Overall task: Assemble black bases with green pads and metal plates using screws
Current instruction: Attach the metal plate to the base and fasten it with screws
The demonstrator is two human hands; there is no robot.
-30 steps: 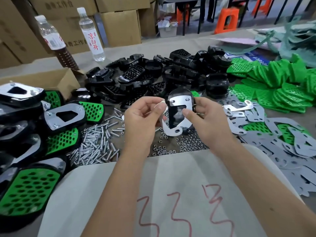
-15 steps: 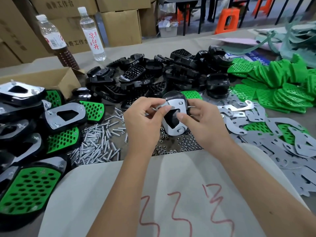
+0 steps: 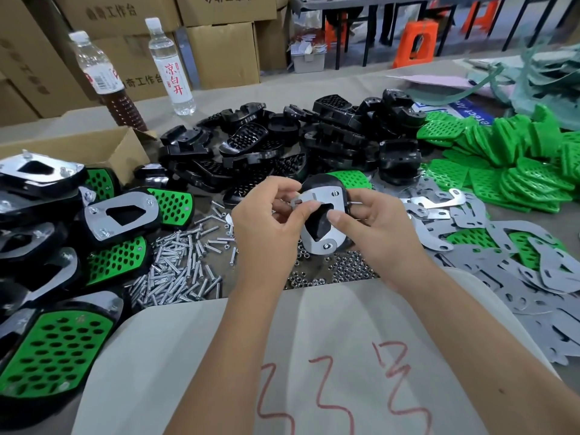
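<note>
Head view shows the left hand and right hand both gripping a black base above the nuts, its metal plate seated, so fastening screws probably follows.

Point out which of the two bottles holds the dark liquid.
The left bottle, behind the cardboard box; dark brown liquid fills its lower part. The right bottle holds clear liquid.
</note>
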